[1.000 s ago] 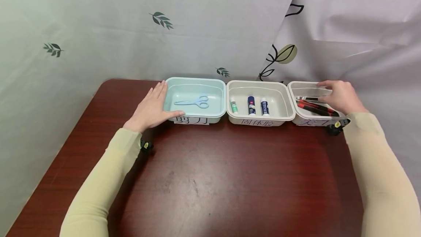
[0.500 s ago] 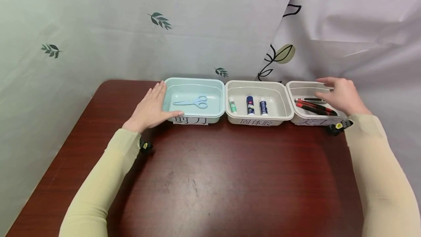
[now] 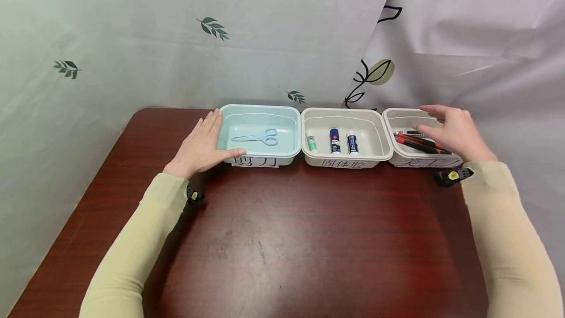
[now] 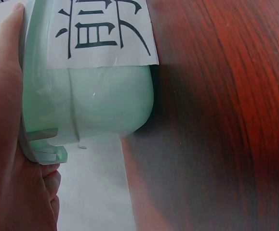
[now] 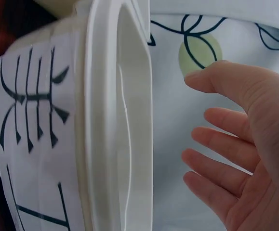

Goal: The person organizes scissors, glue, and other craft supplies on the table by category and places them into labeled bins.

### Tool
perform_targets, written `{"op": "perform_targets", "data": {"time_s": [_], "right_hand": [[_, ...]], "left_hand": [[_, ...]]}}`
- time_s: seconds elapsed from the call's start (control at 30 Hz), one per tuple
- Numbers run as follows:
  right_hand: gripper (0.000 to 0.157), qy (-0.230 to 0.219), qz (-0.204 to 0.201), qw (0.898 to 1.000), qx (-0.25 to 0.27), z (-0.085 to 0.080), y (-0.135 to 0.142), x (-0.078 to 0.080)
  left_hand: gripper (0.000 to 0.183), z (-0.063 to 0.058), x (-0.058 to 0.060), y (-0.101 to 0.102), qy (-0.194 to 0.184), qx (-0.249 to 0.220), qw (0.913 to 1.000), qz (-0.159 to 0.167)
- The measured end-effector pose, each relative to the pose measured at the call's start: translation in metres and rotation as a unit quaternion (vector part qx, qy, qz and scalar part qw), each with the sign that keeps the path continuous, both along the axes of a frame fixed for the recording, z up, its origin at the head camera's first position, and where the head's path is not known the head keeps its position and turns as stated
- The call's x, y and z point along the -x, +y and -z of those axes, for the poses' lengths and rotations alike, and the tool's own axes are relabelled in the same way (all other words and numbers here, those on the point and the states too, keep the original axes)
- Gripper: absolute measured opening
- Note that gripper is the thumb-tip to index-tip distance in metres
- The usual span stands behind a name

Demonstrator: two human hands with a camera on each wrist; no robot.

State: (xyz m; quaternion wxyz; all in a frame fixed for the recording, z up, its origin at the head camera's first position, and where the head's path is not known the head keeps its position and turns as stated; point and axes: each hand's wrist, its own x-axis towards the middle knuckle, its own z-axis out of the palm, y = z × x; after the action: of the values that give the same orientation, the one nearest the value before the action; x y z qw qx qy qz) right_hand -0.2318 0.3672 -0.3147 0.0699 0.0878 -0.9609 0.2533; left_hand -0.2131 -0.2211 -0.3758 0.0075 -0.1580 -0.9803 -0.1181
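Note:
My left hand (image 3: 198,146) lies against the left end of a light blue bin (image 3: 260,154), fingers straight along its side and thumb on the front rim. In the left wrist view the thumb (image 4: 6,38) runs along the rim. Blue scissors (image 3: 266,136) lie inside that bin. My right hand (image 3: 459,131) hovers over the right-hand cream bin (image 5: 100,115), thumb and fingers spread apart, holding nothing. Below it in the bin are a red-and-black utility knife (image 3: 419,144) and a black-and-white utility knife (image 3: 412,133), partly hidden by the hand.
A middle cream bin (image 3: 346,158) stands between the other two, with a green-and-white glue stick (image 3: 312,142) and two dark blue glue sticks in it. White paper labels (image 3: 255,161) mark the bin fronts. A patterned curtain (image 3: 265,53) hangs behind the reddish-brown table (image 3: 309,239).
My right hand has drawn up off the knives and its thumb has spread away from them. The left hand stays at the blue bin; the head view has shifted slightly.

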Motion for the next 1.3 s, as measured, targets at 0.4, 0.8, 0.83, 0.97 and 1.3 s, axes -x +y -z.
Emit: {"op": "perform_targets", "data": {"time_s": [0.4,0.8,0.83,0.97,1.3], "right_hand": [[0.065,0.047,-0.05,0.997,-0.031,0.006,-0.022,-0.008],[0.09,0.011,-0.088,0.995,-0.055,0.011,-0.055,-0.02],[0.093,0.009,-0.09,0.994,-0.06,0.012,-0.059,-0.021],[0.104,0.022,-0.103,0.991,-0.077,0.015,-0.071,-0.023],[0.114,0.07,-0.135,0.976,-0.156,0.035,-0.107,-0.033]], "left_hand": [[0.122,0.0,0.003,-0.001,0.022,-0.005,0.9997,0.005],[0.12,-0.003,-0.002,0.005,0.049,-0.02,0.9985,0.015],[0.12,-0.004,-0.003,0.007,0.055,-0.021,0.9981,0.018],[0.126,-0.006,-0.006,0.019,0.076,-0.021,0.9964,0.03],[0.119,0.003,-0.015,0.053,0.075,0.003,0.9964,0.04]]}}
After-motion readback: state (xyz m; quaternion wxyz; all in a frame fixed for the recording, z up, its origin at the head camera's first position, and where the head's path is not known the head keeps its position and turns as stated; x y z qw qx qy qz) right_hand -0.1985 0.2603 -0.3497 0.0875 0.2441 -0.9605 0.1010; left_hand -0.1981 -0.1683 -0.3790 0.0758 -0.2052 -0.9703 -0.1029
